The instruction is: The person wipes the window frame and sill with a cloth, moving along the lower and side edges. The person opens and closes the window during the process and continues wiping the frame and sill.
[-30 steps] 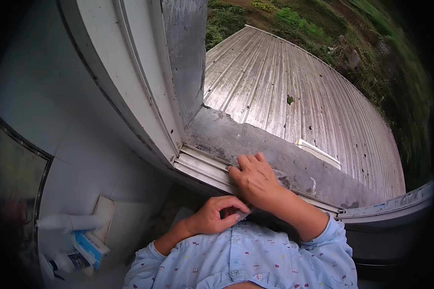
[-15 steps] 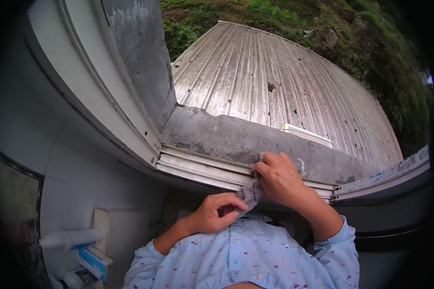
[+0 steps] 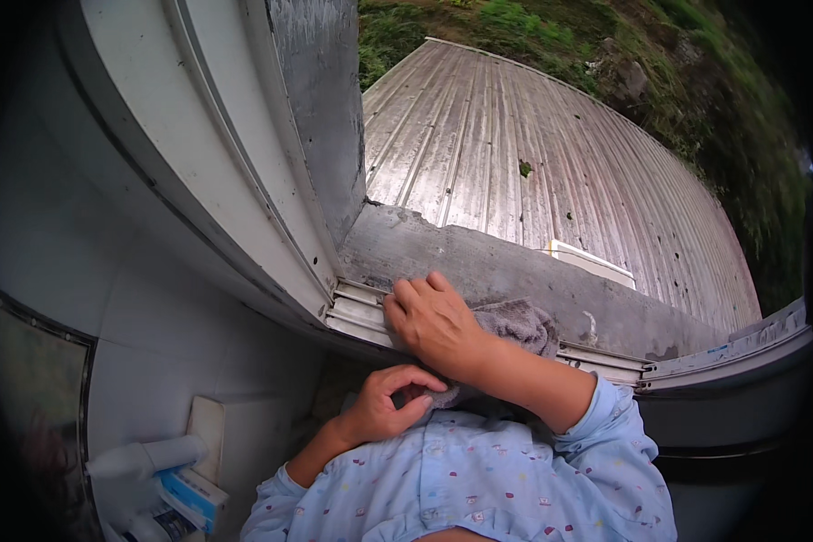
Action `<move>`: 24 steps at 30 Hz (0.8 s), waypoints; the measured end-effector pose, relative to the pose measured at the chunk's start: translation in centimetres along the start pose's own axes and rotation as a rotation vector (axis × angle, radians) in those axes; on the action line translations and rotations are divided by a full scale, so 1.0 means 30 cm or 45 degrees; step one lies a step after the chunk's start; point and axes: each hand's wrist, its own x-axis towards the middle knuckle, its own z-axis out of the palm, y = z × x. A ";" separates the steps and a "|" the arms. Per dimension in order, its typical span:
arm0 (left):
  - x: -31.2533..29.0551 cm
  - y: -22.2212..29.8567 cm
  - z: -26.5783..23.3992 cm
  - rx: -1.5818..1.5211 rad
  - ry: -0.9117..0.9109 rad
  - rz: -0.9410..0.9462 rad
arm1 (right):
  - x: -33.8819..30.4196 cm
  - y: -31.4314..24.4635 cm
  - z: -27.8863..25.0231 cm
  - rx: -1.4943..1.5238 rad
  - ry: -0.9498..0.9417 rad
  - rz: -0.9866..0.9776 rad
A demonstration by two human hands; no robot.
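A crumpled grey cloth (image 3: 519, 323) lies over the white sliding-window track (image 3: 357, 312), spreading out behind my right wrist. My right hand (image 3: 434, 325) presses down near the left end of the track, fingers curled and closed on the cloth; its fingertips are hidden. Close to my body, just below the sill, my left hand (image 3: 390, 402) pinches the cloth's lower end between thumb and fingers. Part of the cloth between the two hands is covered by my right forearm.
Beyond the track runs a rough grey cement sill (image 3: 443, 257), then a corrugated metal roof (image 3: 515, 154). A white window frame (image 3: 235, 135) rises at left. Lower left, a white bottle (image 3: 144, 458) and a blue-and-white box (image 3: 192, 497) stand by the wall.
My right hand has slid left along the track, and the cloth now spreads out to its right. The left hand stays low, holding the cloth's end. The view has shifted slightly.
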 end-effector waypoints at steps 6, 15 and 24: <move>0.011 -0.025 -0.059 -0.003 -0.009 0.029 | 0.011 -0.024 -0.051 -0.056 -0.187 0.029; 0.044 -0.029 -0.033 0.013 -0.121 0.007 | -0.118 0.028 -0.119 0.056 -0.267 0.193; 0.069 -0.007 0.132 0.051 -0.237 0.035 | -0.342 0.080 -0.201 -0.062 -0.264 0.360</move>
